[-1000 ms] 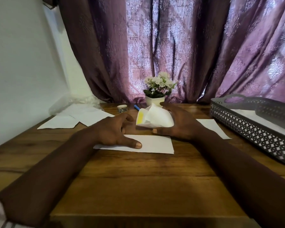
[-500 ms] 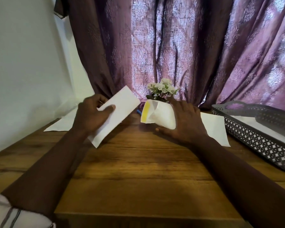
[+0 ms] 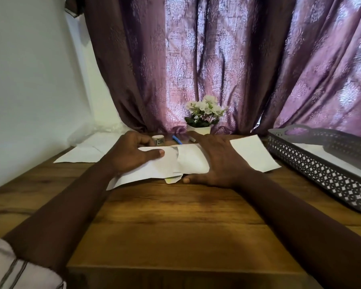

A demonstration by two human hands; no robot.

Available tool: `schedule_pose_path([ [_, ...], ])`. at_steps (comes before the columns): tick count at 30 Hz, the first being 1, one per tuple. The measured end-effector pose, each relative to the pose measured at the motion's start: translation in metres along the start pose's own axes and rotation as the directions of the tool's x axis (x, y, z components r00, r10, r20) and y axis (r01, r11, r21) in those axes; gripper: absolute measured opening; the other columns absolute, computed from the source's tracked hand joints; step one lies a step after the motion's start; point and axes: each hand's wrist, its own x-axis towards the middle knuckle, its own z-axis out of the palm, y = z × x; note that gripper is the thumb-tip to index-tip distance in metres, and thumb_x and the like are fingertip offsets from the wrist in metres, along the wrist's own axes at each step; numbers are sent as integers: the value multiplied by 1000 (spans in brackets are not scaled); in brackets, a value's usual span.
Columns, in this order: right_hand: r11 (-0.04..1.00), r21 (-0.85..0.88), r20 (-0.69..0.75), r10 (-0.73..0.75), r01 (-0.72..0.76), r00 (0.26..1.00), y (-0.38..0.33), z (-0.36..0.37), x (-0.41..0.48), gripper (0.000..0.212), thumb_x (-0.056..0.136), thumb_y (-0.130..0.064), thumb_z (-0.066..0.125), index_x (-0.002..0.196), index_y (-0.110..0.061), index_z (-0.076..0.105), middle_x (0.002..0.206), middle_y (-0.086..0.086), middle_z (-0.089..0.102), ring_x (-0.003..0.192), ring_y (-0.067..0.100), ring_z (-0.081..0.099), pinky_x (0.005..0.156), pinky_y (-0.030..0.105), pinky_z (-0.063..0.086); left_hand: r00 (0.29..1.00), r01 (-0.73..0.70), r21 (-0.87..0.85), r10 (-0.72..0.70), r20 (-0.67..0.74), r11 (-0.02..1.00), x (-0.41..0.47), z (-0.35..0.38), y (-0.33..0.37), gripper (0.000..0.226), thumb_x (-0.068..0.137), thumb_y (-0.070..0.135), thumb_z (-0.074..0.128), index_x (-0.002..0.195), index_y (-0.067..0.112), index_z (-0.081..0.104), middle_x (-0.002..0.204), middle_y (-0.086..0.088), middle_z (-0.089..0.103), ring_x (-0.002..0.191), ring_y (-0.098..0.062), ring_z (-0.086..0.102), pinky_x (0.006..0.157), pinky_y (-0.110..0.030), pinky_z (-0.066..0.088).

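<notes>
From where I sit, the near span of the wooden table shows nothing but my two forearms. At 12 o'clock, mid-table, my left hand pinches the folded sheet, thumb on top and fingers curled behind. Its right end meets the mouth of the envelope. My right hand wraps over the envelope, thumb at its near edge. A yellowish flap pokes out below.

I judge both papers light, thin and floppy, quick to buckle or crease. So I would grip the sheet close to its leading edge and hold the envelope by its sides, leaving the mouth free.

Farther out lie a loose sheet at 1 o'clock, a grey tray at 2, a tape roll, a blue pen and a flower pot.
</notes>
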Motion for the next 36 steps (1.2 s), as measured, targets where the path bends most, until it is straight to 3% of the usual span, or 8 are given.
schedule_pose_path([
  [6, 991, 124, 221, 26, -55, 975, -9, 6, 1, 113, 64, -101, 45, 158, -45, 15, 165, -4, 31, 148, 21, 32, 122, 52, 25, 987, 148, 0, -148, 62, 989, 3, 4, -3, 28, 73, 42, 90, 85, 21, 76, 94, 15, 71, 81, 0, 62, 78, -28, 49],
  [12, 970, 222, 349, 14, -97, 937, -16, 9, 1, 80, 89, -86, 22, 157, -44, 29, 165, -7, 33, 150, 16, 31, 123, 47, 23, 986, 167, -4, -167, 2, 986, 6, 22, -6, 46, 75, 65, 78, 101, 30, 64, 103, 9, 70, 83, -12, 63, 73, -30, 47],
  [16, 981, 144, 422, 55, -127, 905, -19, 12, 4, 69, 98, -73, 26, 159, -41, 30, 169, -8, 25, 155, 14, 22, 127, 42, 15, 993, 106, 290, -116, 18, 951, 6, 29, 9, 44, 88, 74, 54, 107, 34, 58, 106, 4, 70, 91, -19, 65, 82, -37, 53],
  [19, 978, 134, 431, 85, -157, 898, -21, 10, 3, 68, 99, -73, 26, 159, -41, 28, 169, -9, 22, 156, 13, 19, 127, 41, 13, 937, 241, 478, -330, 111, 845, 8, 6, 5, 64, 83, 88, 39, 113, 35, 63, 126, -1, 67, 111, -27, 61, 97, -43, 49],
  [21, 979, 130, 434, 85, -156, 897, -22, 8, 3, 68, 99, -72, 26, 159, -40, 29, 169, -9, 22, 156, 13, 19, 127, 42, 13, 884, 344, 449, -446, 142, 825, 4, -13, 1, 57, 81, 81, 55, 109, 33, 63, 122, 0, 63, 109, -24, 58, 95, -41, 49],
  [24, 979, 130, 433, 85, -156, 897, -23, 8, 4, 67, 100, -71, 26, 159, -40, 29, 169, -10, 23, 156, 13, 20, 127, 42, 14, 805, 526, 153, -548, 226, 836, -1, -38, -9, 33, 83, 33, 76, 114, 28, 65, 115, -4, 65, 95, -20, 59, 75, -34, 50],
  [29, 972, 156, 437, 93, -178, 894, -24, 8, 4, 68, 98, -73, 26, 158, -41, 29, 169, -12, 23, 155, 13, 19, 127, 46, 14, 826, 547, -222, -478, 297, 807, -8, -37, -11, 66, 77, -10, 80, 132, 19, 60, 117, -16, 70, 108, -27, 68, 80, -35, 60],
  [36, 955, 221, 417, 90, -198, 904, -28, 3, 2, 75, 94, -79, 28, 158, -40, 29, 168, -8, 27, 154, 18, 25, 125, 50, 19, 963, 266, -106, -270, -20, 958, -3, 24, 8, 53, 66, 9, 93, 109, 28, 69, 98, 2, 73, 98, -15, 70, 92, -38, 57],
])
